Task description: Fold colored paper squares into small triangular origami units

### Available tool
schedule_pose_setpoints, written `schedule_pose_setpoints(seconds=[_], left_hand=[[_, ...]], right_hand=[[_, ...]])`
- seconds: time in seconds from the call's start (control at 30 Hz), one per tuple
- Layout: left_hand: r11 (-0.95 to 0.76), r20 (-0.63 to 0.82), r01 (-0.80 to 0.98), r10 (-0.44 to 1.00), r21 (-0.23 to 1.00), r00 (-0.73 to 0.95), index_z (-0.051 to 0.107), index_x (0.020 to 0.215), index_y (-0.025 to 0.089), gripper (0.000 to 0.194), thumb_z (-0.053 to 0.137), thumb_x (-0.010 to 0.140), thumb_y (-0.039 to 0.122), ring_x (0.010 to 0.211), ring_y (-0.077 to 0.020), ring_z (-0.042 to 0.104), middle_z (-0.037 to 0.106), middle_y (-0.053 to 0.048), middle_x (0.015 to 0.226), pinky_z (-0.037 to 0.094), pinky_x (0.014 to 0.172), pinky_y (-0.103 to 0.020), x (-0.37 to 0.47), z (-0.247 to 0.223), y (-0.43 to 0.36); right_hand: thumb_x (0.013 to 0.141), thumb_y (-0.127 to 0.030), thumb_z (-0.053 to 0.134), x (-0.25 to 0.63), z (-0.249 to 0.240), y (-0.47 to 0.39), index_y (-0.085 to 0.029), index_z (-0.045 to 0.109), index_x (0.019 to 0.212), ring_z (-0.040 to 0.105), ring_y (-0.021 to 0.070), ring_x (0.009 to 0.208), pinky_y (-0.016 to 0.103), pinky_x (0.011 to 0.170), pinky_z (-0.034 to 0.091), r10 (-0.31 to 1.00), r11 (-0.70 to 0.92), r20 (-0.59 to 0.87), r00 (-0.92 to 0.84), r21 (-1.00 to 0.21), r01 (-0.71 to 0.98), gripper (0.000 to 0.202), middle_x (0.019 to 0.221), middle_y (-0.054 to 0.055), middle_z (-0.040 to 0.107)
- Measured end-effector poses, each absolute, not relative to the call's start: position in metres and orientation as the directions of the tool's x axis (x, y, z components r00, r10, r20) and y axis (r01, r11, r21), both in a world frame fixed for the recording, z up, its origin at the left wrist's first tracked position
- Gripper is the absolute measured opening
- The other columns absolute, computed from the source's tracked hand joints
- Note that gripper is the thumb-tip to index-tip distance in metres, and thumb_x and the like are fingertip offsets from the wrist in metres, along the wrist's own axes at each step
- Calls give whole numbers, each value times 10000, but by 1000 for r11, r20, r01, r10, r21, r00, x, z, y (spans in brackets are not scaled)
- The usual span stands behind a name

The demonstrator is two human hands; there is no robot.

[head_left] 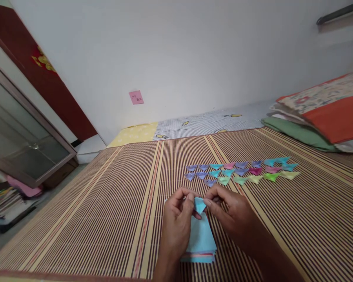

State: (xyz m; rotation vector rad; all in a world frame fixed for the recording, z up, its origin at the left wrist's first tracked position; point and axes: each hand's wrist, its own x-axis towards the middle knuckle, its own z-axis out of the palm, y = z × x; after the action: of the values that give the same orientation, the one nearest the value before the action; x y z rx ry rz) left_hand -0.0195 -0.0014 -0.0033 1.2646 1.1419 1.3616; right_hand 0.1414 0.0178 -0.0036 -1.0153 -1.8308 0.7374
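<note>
A striped bamboo mat (117, 203) carries everything, with rows of small folded paper pieces (255, 171) beyond the hands and a stack of blue-topped paper squares (202, 235) beneath them. The left hand (176, 223) and right hand (235, 215) pinch a small light-blue folded paper (200, 205) between thumb and fingers, one at each side, above the stack's far end. It should prove nearly weightless, crisp along its folds yet easily crushed, so a light grip at the outer corners suits it best.
</note>
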Motion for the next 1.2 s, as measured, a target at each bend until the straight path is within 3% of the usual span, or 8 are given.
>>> schedule_pose_setpoints(seconds=[0.23,0.47,0.67,0.83,0.97,1.2], left_hand=[[-121,118,-99,992,988,-36,641,864,188,167,715,895,334,573,-114,541,614,23,639,438,540,-208,-20,-4,-3],[-126,127,-33,992,991,5,623,830,194,168,666,922,327,581,-115,505,534,41,608,389,530,-202,-20,-4,-4],[-117,117,22,993,993,-2,632,829,183,116,655,897,274,552,-103,412,488,49,621,312,496,-205,-16,-5,-3],[-172,172,14,985,985,-12,640,810,185,105,653,897,242,632,-104,488,637,-18,858,365,538,-200,-14,-4,-4],[-203,206,62,977,977,-50,639,802,188,90,674,878,221,642,-93,491,663,-50,1074,377,548,-200,-12,-5,-6],[-216,228,121,969,969,-95,647,798,190,116,684,889,251,633,-99,503,674,-73,1149,383,546,-214,-14,-4,-5]], right_hand=[[988,-277,561,145,-3,18,-226,609,802,555,149,614,265,577,437,869,487,413,-273,-811,323,199,677,-28,605],[987,-180,575,144,-2,18,-232,697,949,663,183,897,310,787,506,791,611,548,-272,-732,303,138,920,13,698],[1004,-159,572,144,0,16,-235,711,1015,679,170,902,290,784,517,720,686,597,-354,-687,238,159,927,15,702],[965,-141,582,142,0,16,-218,654,882,646,162,770,285,694,494,741,671,597,-308,-673,311,135,825,3,668],[938,-146,572,139,-1,16,-217,612,834,613,152,705,282,654,479,745,667,608,-275,-665,336,132,783,-5,642],[928,-155,550,143,0,15,-229,567,809,582,146,681,276,637,467,776,630,588,-227,-705,325,141,750,-20,608]])
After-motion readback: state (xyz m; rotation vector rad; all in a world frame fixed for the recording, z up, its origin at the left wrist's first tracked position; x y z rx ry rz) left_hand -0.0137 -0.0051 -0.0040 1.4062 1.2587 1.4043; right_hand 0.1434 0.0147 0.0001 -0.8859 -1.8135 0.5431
